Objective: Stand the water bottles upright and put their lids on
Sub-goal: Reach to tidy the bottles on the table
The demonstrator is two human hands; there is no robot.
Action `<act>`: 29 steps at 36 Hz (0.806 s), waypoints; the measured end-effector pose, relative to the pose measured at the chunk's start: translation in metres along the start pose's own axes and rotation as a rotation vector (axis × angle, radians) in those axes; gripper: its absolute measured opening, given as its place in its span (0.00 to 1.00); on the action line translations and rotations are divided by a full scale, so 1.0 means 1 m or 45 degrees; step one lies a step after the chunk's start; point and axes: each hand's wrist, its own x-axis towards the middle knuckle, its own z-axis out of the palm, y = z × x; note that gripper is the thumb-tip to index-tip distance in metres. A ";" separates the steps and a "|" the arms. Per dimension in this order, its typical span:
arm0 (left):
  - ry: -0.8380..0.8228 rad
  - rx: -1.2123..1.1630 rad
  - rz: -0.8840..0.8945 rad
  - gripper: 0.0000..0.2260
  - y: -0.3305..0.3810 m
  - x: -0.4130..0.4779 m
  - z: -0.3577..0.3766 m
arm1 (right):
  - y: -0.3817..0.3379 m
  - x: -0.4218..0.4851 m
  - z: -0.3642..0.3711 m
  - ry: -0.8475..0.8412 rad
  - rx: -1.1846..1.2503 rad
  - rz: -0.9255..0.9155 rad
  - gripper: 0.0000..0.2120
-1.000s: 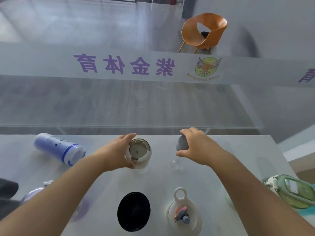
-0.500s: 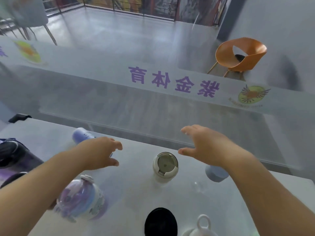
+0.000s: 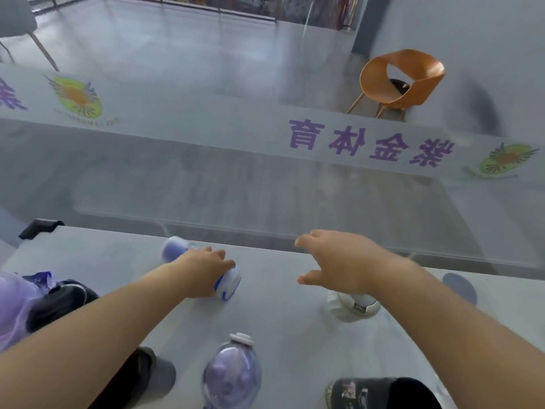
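Note:
A lavender and white bottle with blue bands (image 3: 177,247) lies on its side near the table's far edge. My left hand (image 3: 203,268) rests on top of it, fingers wrapped over its middle. My right hand (image 3: 339,262) hovers open above the table, empty, just over a white bottle with a grey lid (image 3: 355,304) that stands upright. A clear purple bottle (image 3: 231,374) stands near the front. A grey-blue lid (image 3: 460,287) lies at the right.
A black cup (image 3: 380,392) sits at the front right. Dark and purple bottles (image 3: 44,302) crowd the left side. A glass barrier with purple lettering (image 3: 368,146) runs behind the table (image 3: 280,335); an orange chair (image 3: 398,81) stands beyond it.
The view has swung left. My left hand left the white bottle and landed on the lying lavender bottle. My right hand let go of the grey-blue lid and opened.

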 end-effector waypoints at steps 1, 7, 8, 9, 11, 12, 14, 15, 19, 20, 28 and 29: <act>0.002 0.020 0.032 0.20 -0.002 0.005 0.006 | -0.003 0.002 0.003 -0.022 -0.007 0.012 0.25; 0.015 0.210 0.193 0.30 0.001 0.031 0.019 | -0.010 0.010 0.016 -0.149 -0.066 0.101 0.25; 0.018 0.236 0.209 0.30 0.002 0.035 0.020 | -0.009 0.011 0.018 -0.162 -0.070 0.113 0.24; 0.024 0.257 0.222 0.30 0.003 0.038 0.020 | -0.008 0.012 0.020 -0.173 -0.073 0.124 0.24; 0.034 0.281 0.228 0.28 0.005 0.043 0.020 | -0.006 0.013 0.022 -0.195 -0.074 0.143 0.24; 0.037 0.286 0.226 0.27 0.006 0.044 0.019 | -0.005 0.013 0.023 -0.206 -0.072 0.155 0.24; 0.044 0.283 0.227 0.24 0.006 0.045 0.017 | -0.002 0.012 0.025 -0.223 -0.066 0.177 0.24; 0.050 0.274 0.228 0.23 0.006 0.045 0.016 | -0.001 0.012 0.026 -0.226 -0.060 0.187 0.24; 0.149 0.158 0.193 0.24 0.003 0.038 0.005 | 0.002 0.014 0.026 -0.238 -0.036 0.210 0.25; 0.185 0.103 0.176 0.25 0.002 0.036 0.002 | 0.002 0.014 0.026 -0.241 -0.029 0.212 0.25; 0.438 -0.460 0.093 0.37 -0.010 0.005 -0.027 | -0.002 0.014 0.024 -0.187 -0.003 0.200 0.25; 0.456 -0.552 0.079 0.38 -0.011 0.000 -0.029 | -0.002 0.013 0.024 -0.179 -0.002 0.201 0.25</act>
